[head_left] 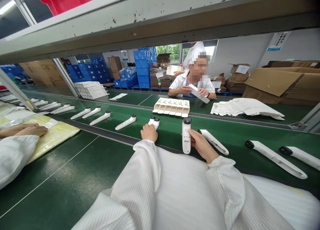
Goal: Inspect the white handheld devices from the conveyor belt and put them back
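Observation:
My right hand (pixel 201 144) grips a white handheld device with a black tip (pixel 186 136), which stands nearly upright on the green conveyor belt (pixel 170 130). My left hand (pixel 149 132) rests on another white device (pixel 153 122), covering its lower part, and only its black-topped end shows past my fingers. To the right of my right hand lies a third white device (pixel 213 141), apart from my fingers. Several more lie in a slanted row along the belt on both sides.
Open white cartons (pixel 171 107) and flat printed sheets (pixel 243 107) lie on a far belt. A co-worker opposite holds a white carton (pixel 199 93). Another person's hands (pixel 25 130) rest on a pale yellow bag (pixel 52 133) at left. An overhead grey shelf (pixel 150 23) crosses above.

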`<state>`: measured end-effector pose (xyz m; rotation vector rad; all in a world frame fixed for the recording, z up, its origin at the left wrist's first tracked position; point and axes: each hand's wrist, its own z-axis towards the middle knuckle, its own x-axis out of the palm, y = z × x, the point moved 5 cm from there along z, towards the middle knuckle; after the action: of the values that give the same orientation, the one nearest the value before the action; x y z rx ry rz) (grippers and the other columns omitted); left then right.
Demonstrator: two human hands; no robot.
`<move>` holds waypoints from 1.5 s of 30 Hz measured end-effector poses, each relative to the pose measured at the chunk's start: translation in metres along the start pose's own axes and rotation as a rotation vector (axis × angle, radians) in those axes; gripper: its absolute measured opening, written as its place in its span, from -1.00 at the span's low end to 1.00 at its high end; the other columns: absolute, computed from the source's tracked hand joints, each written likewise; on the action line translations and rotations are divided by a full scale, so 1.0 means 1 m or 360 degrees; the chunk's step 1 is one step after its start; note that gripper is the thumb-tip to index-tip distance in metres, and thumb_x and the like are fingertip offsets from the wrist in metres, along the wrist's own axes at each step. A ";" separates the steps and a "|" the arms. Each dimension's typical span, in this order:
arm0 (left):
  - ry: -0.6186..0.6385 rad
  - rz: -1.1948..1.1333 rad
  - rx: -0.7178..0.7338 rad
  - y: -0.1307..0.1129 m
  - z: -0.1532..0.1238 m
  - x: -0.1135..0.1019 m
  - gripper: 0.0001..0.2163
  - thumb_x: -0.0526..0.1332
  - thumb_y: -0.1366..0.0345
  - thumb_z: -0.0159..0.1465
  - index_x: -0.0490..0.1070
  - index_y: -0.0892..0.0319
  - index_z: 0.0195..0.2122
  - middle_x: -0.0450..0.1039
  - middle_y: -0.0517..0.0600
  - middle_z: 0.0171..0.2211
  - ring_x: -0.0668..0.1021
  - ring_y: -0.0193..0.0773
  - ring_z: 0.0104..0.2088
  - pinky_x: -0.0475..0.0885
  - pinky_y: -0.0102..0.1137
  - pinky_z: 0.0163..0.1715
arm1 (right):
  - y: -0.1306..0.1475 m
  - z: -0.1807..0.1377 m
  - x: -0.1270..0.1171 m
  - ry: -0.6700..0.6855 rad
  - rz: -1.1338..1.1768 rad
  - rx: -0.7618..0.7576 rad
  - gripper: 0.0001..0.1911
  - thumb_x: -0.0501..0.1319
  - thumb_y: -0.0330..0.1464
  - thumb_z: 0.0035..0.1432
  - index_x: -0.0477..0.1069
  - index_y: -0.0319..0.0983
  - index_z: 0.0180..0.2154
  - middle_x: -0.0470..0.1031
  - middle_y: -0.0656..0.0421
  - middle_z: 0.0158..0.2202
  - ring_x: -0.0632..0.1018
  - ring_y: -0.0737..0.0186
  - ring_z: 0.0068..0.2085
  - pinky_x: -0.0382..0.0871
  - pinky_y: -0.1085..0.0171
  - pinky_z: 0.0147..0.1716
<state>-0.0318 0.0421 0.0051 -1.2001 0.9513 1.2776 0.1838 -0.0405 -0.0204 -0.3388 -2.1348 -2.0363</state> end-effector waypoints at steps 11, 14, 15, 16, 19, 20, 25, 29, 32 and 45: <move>0.0228 -0.0261 0.0299 -0.031 -0.008 0.008 -0.58 0.12 0.41 0.16 0.25 0.27 0.09 0.32 0.30 0.00 0.33 0.09 0.06 0.26 -0.16 -0.04 | 0.003 -0.001 -0.004 -0.0137 -0.0147 0.0083 -0.66 0.16 -0.08 0.07 0.45 -0.20 -0.29 0.56 0.10 -0.24 0.54 0.13 -0.24 0.41 0.25 -0.35; 0.0301 -0.0784 0.0146 -0.026 -0.003 0.010 -0.57 0.12 0.48 0.12 0.28 0.23 0.06 0.37 0.23 -0.03 0.35 0.04 0.06 0.27 -0.19 -0.03 | 0.000 0.003 -0.008 -0.0153 -0.0204 0.0079 -0.64 0.15 -0.06 0.07 0.42 -0.21 -0.29 0.56 0.07 -0.24 0.56 0.13 -0.29 0.42 0.23 -0.37; 0.0364 -0.1095 0.0063 -0.024 -0.003 0.011 -0.57 0.12 0.47 0.11 0.28 0.21 0.06 0.39 0.19 -0.05 0.38 0.00 0.03 0.31 -0.22 -0.06 | -0.001 0.004 -0.010 -0.0179 -0.0259 0.0080 -0.65 0.14 -0.07 0.08 0.40 -0.22 -0.30 0.56 0.06 -0.26 0.56 0.14 -0.33 0.42 0.23 -0.38; 0.0471 -0.1454 -0.0023 -0.024 -0.004 0.013 -0.58 0.11 0.45 0.12 0.29 0.20 0.04 0.40 0.16 -0.07 0.43 -0.05 -0.02 0.35 -0.27 -0.12 | -0.002 0.006 -0.014 -0.0210 -0.0341 0.0082 -0.66 0.13 -0.08 0.09 0.39 -0.22 -0.32 0.56 0.06 -0.28 0.56 0.15 -0.36 0.41 0.24 -0.39; 0.0954 -0.2489 -0.0232 -0.037 -0.015 0.016 -0.70 0.01 0.40 0.16 0.35 0.26 -0.09 0.43 0.15 -0.15 0.51 -0.20 -0.24 0.40 -0.41 -0.43 | -0.001 0.010 -0.026 -0.0343 -0.0786 0.0082 -0.72 0.10 -0.14 0.10 0.36 -0.22 -0.30 0.55 0.08 -0.32 0.55 0.16 -0.38 0.39 0.23 -0.37; 0.1100 -0.2717 -0.0277 -0.044 -0.021 0.015 -0.72 -0.02 0.39 0.18 0.37 0.30 -0.14 0.44 0.16 -0.19 0.50 -0.24 -0.32 0.36 -0.45 -0.53 | 0.001 0.011 -0.030 -0.0389 -0.1006 0.0083 -0.72 0.10 -0.16 0.11 0.36 -0.22 -0.26 0.54 0.08 -0.31 0.54 0.14 -0.35 0.38 0.22 -0.33; 0.1360 -0.2996 -0.0355 -0.073 -0.044 0.008 -0.72 0.00 0.21 0.25 0.39 0.30 -0.23 0.43 0.08 -0.39 0.40 -0.39 -0.57 0.18 -0.53 -0.71 | 0.013 0.008 -0.037 -0.0544 -0.1904 -0.0143 -0.65 0.05 -0.31 0.13 0.37 -0.28 -0.06 0.43 -0.08 -0.07 0.46 -0.07 -0.05 0.28 0.06 -0.09; 0.1371 -0.2916 -0.0430 -0.089 -0.059 0.011 -0.74 0.12 0.14 0.22 0.39 0.25 -0.25 0.40 0.01 -0.44 0.41 -0.39 -0.53 0.21 -0.53 -0.66 | 0.026 0.001 -0.021 -0.0533 -0.1716 -0.0612 -0.63 0.06 -0.31 0.12 0.38 -0.27 -0.05 0.38 -0.05 -0.01 0.39 -0.05 0.01 0.21 0.04 0.01; 0.1258 -0.3046 -0.0328 -0.099 -0.064 0.012 -0.82 0.24 0.32 0.11 0.37 0.21 -0.25 0.40 -0.05 -0.42 0.44 -0.41 -0.46 0.31 -0.53 -0.51 | 0.024 0.000 -0.003 -0.0204 -0.0994 -0.0566 -0.66 0.13 -0.16 0.08 0.42 -0.20 -0.16 0.46 0.06 -0.14 0.47 0.06 -0.13 0.33 0.13 -0.11; 0.0320 -0.0713 0.0313 -0.050 -0.012 0.020 -0.50 0.15 0.49 0.08 0.25 0.19 0.10 0.31 0.21 0.05 0.29 0.02 0.11 0.19 -0.15 0.04 | 0.012 -0.008 0.009 0.0079 -0.0088 0.0004 -0.69 0.25 -0.11 -0.01 0.47 -0.17 -0.28 0.53 0.14 -0.24 0.51 0.14 -0.20 0.40 0.23 -0.29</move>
<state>0.0210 0.0387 -0.0105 -1.3105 0.8647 0.7040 0.1779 -0.0471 -0.0060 -0.2290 -2.1404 -2.0485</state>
